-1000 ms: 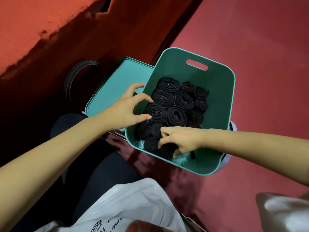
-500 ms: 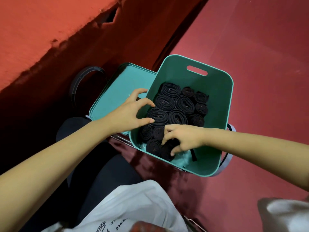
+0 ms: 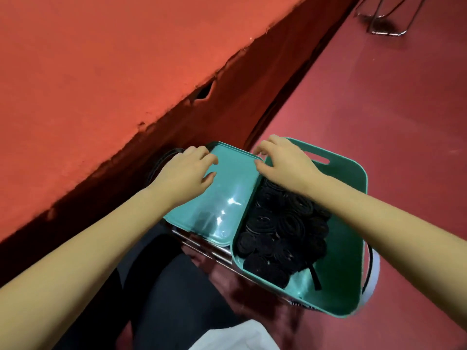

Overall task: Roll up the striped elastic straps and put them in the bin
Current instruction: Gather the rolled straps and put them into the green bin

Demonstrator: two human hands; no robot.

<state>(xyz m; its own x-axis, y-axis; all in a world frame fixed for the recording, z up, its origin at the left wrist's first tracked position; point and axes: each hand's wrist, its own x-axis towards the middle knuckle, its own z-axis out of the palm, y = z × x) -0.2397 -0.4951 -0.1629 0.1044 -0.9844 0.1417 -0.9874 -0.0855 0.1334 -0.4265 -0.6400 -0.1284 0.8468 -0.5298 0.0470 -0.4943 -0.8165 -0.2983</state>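
- rolled black straps point(image 3: 280, 231) sit packed in the teal bin point(image 3: 348, 248), right below the right wrist
- left hand point(image 3: 184, 173) curls over the far-left corner of the teal lid point(image 3: 227, 198)
- right hand point(image 3: 285, 162) pinches its far-right corner

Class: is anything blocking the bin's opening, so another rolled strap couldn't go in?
No. The lid lies beside the bin, held at its far edge by the left hand and right hand. Only the right forearm crosses above the rolled straps.

Free room in bin point(image 3: 340, 263) beside rolls point(image 3: 278, 231)
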